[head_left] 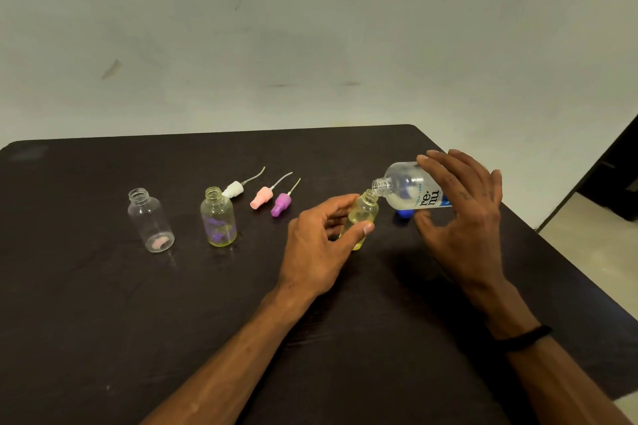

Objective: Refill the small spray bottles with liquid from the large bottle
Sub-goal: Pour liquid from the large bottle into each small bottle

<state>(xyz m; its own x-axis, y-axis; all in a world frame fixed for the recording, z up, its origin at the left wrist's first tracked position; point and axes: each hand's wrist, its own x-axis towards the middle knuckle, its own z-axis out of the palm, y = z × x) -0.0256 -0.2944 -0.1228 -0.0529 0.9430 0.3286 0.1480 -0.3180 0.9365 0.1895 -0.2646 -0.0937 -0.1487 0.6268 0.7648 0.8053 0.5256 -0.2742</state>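
Left hand (322, 245) pinches a small bottle (362, 217) upright on the dark table (103, 321), while the right hand (462, 214) grips the large bottle (411, 188), tipped so its open neck meets the small bottle's mouth. Pouring looks under way, with yellowish liquid partway up. Further left stand a part-filled bottle (218, 217) and an empty bottle (150, 219); next comes levelling off before overflow, then moving on.

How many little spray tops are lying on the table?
3. The white spray top lies just behind the middle small bottle, the pink spray top right of it, the purple spray top right of that. The hands could hide others.
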